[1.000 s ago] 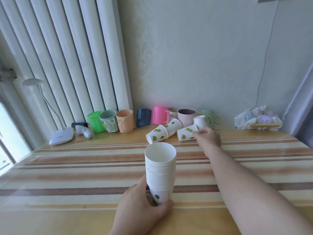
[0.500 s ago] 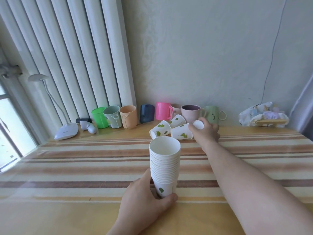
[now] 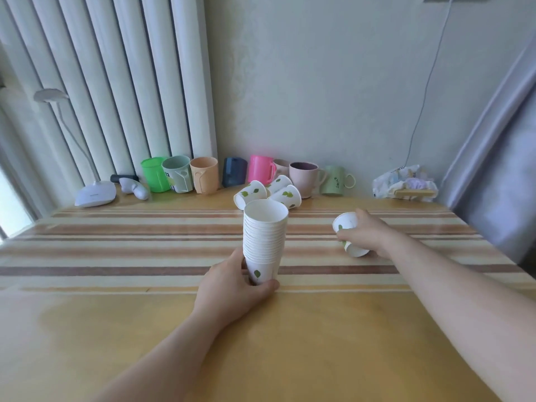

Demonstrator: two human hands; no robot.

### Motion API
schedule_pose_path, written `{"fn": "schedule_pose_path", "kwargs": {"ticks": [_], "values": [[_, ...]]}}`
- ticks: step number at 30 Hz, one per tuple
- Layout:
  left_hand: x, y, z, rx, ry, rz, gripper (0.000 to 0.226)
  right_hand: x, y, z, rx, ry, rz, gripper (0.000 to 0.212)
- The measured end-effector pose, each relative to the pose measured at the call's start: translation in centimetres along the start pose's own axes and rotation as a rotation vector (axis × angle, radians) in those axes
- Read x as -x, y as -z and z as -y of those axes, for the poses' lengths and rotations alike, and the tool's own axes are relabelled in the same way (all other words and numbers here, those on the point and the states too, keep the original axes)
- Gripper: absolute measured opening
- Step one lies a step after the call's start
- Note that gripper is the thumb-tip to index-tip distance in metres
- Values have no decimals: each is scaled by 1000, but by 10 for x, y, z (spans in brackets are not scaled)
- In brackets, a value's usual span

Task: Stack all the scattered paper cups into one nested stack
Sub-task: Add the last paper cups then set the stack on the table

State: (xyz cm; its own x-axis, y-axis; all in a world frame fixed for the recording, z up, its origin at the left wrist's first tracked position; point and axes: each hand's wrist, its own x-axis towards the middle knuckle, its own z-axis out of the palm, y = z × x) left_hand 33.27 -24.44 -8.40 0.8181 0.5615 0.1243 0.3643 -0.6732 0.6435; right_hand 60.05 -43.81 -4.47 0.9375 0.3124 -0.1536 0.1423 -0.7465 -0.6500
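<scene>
Risk sits mostly with the tall stack (image 3: pixel 265 242) of nested paper cups, which stands upright near the middle of the table (image 3: pixel 87 329). The left hand (image 3: pixel 235 288) is curled around only its bottom cup, thumb in front and fingers behind, so the upper rims lean slightly with nothing bracing them. A bump from the side could tip the whole column.

The right hand (image 3: pixel 367 235) is closed around a single cup (image 3: pixel 348 233), held tilted above the table toward the right edge, its open mouth facing left. If that cup arrives at an angle, its base may catch the top rim and shove the stack over, or crush the thin paper.

Three loose cups (image 3: pixel 268 194) lie on their sides near the far edge, touching one another just in front of a row of mugs (image 3: pixel 304 178). Reaching past the stack for them could knock it with a forearm, and a nudged cup may roll against the mugs.
</scene>
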Motion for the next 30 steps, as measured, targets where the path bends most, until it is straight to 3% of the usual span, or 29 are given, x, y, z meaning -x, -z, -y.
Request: {"fn": "schedule_pose_path", "kwargs": {"ticks": [4,7,10,15,19,23,27,30], "values": [[-3,4,-3,-9,-6,5,56,56,18,44,-734,135,64,44],[-13,5,-7,-2,-5,-12,54,93,25,94,-1064,353,145,57],[7,7,-6,-8,-9,8,56,143,6,116,-988,558,162,73],[8,7,-5,20,5,14,60,153,-27,130,-520,660,-76,84],[0,5,1,86,35,29,57,146,-45,122,-453,653,-42,82],[-17,14,4,93,42,118,60,134,-49,106,-457,628,35,97],[-38,28,18,-43,58,82,64,108,-50,92,-633,479,43,73],[-48,26,33,-91,68,0,60,69,-62,82,-564,276,-83,50]]}}
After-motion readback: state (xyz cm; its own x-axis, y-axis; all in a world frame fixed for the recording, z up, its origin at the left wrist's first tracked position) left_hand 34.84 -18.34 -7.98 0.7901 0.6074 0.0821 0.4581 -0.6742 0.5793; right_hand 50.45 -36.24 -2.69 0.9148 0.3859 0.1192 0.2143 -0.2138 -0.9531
